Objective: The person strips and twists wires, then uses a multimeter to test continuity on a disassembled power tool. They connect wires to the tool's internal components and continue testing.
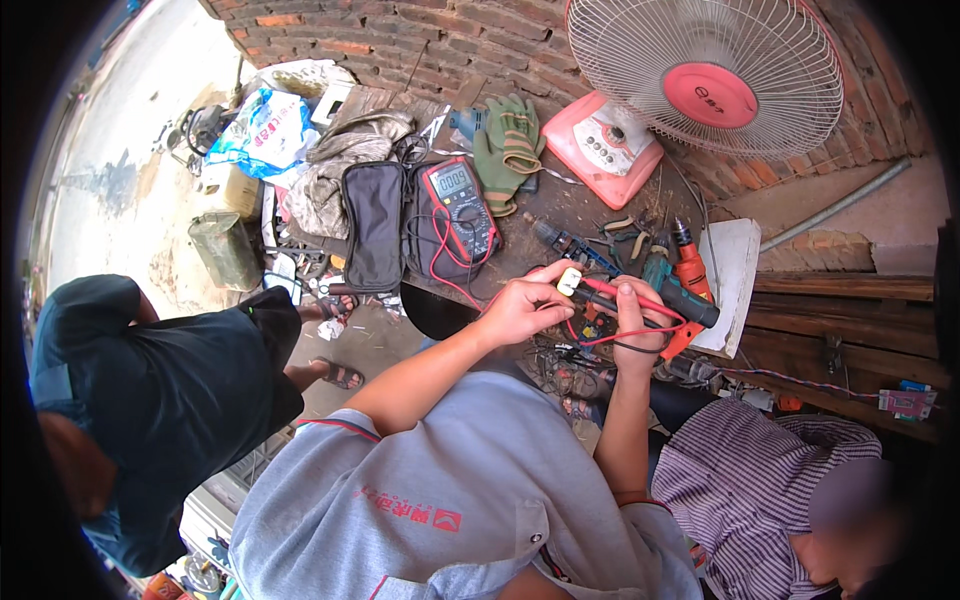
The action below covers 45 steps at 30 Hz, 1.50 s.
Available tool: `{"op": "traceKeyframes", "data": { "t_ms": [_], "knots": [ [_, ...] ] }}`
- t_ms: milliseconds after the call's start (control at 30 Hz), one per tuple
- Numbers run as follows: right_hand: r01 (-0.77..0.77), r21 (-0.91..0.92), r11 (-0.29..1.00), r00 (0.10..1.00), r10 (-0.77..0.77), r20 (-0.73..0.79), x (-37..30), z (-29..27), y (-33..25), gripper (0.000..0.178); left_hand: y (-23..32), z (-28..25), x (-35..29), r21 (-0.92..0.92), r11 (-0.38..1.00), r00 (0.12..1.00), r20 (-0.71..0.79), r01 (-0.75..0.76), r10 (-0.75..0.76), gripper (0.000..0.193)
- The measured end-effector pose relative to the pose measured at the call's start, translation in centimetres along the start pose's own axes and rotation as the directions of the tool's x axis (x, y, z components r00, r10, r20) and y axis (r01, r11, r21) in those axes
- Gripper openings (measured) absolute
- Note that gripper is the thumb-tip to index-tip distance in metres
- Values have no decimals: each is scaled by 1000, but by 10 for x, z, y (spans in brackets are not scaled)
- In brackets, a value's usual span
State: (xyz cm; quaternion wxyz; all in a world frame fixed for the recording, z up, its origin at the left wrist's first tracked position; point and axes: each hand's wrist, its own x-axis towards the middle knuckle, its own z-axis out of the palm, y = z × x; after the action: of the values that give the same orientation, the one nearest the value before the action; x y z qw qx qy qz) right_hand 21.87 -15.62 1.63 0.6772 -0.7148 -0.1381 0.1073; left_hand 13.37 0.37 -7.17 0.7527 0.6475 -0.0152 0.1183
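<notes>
Standing out above the tabletop in the head view, a small pale block is pinched between the thumb and fingers of the left hand. By the right hand, a red probe and a black probe are gripped, the fingers being closed around them; both are pointed toward the block, but whether their tips touch it cannot be told. Red and black leads are looped below the probes and near the multimeter.

Among the containers, a black soft case is laid open on the tabletop. Its right half is occupied by the red-and-grey multimeter, which is set face up with its display lit; nothing but dark lining is shown in the left half. Farther left, a blue-and-white plastic bag is seen crumpled, its contents hidden. Near it are placed a yellowish can and a dark green can, whose insides cannot be seen.

Beyond the hands, green gloves are heaped between the multimeter and the pink base of a fan. An orange power tool is laid beside a white board at right.
</notes>
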Motion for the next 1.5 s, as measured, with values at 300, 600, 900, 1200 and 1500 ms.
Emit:
{"op": "traceKeyframes", "data": {
  "t_ms": [300,600,900,1200,1500],
  "knots": [
    [25,-17,1000,1000,-25,-6,2,2,-2,22,4,0,1,-29,999,999,-27,41,-42,12],
    [-20,5,1000,982,20,-186,8,14,10,26,-49,-47,85,-460,868,858,-355,185,-371,12],
    [-30,-50,998,993,24,-117,27,26,9,23,-34,-64,67,-635,711,735,-322,301,-597,13],
    [434,-527,730,895,-285,342,131,145,-6,29,37,-77,-49,-705,707,682,-544,-54,-490,18],
    [253,-865,434,830,361,424,190,249,41,47,67,-50,-82,-803,596,719,-430,-27,-547,16]
  ]
}}
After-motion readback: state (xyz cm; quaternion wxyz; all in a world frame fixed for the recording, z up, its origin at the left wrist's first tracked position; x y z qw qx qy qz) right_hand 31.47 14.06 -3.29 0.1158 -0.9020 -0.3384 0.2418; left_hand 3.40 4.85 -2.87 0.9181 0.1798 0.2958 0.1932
